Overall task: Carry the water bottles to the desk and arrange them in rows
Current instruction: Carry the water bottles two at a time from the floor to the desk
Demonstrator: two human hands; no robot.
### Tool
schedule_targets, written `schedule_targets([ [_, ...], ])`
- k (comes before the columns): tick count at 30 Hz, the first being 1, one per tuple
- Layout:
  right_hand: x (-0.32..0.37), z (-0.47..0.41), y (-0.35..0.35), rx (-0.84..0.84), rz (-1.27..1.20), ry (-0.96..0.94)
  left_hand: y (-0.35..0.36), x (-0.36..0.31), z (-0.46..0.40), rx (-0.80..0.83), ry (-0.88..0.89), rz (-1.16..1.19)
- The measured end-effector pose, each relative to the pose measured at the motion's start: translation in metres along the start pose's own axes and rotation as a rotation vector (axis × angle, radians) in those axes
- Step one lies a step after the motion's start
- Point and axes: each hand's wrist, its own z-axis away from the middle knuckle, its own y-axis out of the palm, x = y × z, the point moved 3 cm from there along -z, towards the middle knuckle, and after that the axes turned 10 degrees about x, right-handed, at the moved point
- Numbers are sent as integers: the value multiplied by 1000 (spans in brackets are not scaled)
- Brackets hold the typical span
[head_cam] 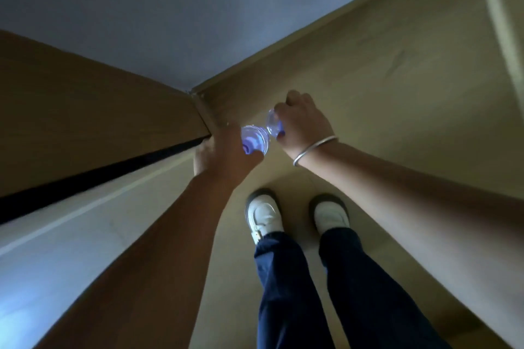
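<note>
Both my arms reach forward and down over a tan floor in dim light. My left hand (224,153) grips a clear water bottle (255,142) with a blue-purple label, seen end-on. My right hand (302,125), with a silver bangle on the wrist, grips a second clear water bottle (273,124) just to the right of the first. The two bottles nearly touch. Most of each bottle is hidden behind the hands.
A brown cabinet or door panel (85,110) with a dark gap (99,176) below it stands at the left. A bluish wall (198,22) meets the floor corner (195,92) ahead. My white shoes (263,215) and dark trousers (286,292) are below.
</note>
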Motion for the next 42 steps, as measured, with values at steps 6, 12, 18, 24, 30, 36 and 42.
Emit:
schedule_targets([
  [6,34,114,-39,80,0,-25,-25,-21,118,64,-107,55],
  [12,94,226,-96,97,90,-196,-60,-15,246,64,-200,17],
  [18,176,324,-130,151,219,-385,-106,18,387,-55,-365,126],
  [24,285,393,-112,155,372,-596,-110,79,510,-195,-462,217],
  [30,401,452,-63,229,440,-727,-108,168,627,-363,-611,363],
  [36,499,506,-23,374,395,-865,-94,243,722,-472,-827,475],
  [42,573,544,8,431,513,-1030,-72,283,786,-571,-1016,584],
])
